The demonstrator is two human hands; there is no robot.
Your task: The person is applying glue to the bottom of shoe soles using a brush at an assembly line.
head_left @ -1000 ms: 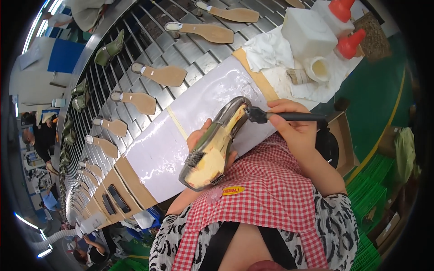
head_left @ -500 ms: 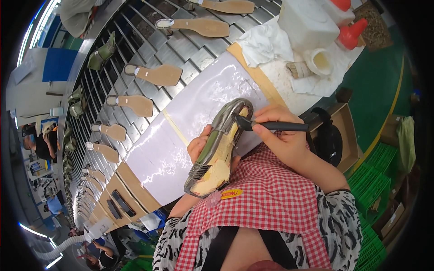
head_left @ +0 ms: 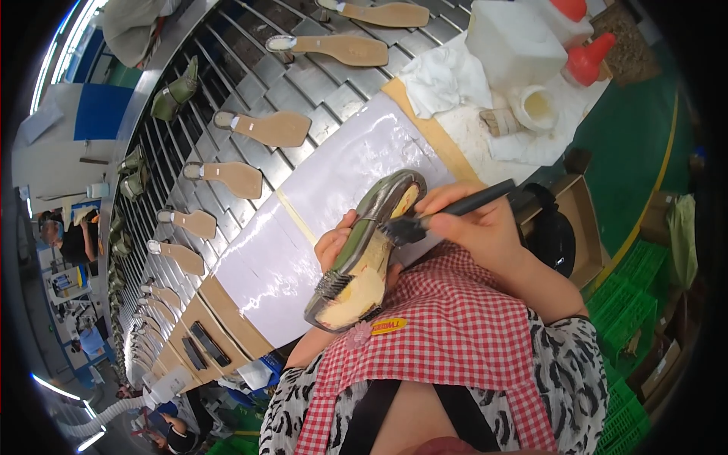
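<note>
My left hand is closed round the side of a green shoe upper on a last, bottom side turned up. Its underside is pale yellowish, and pleated material gathers at the end closer to my body. Between the fingers of my right hand is a black-handled brush. The dark bristles rest against the shoe's underside, near its middle. Some of my left fingers are hidden behind the shoe.
A pale glossy sheet lies beyond the shoe. Several tan soles and green uppers rest on the metal rollers. At the far right stand an open white pot, a white jug, and a crumpled cloth.
The brush has slid along the underside from near the far end toward the middle, its handle tilting up more. The tan soles on the rollers have shifted slightly right.
</note>
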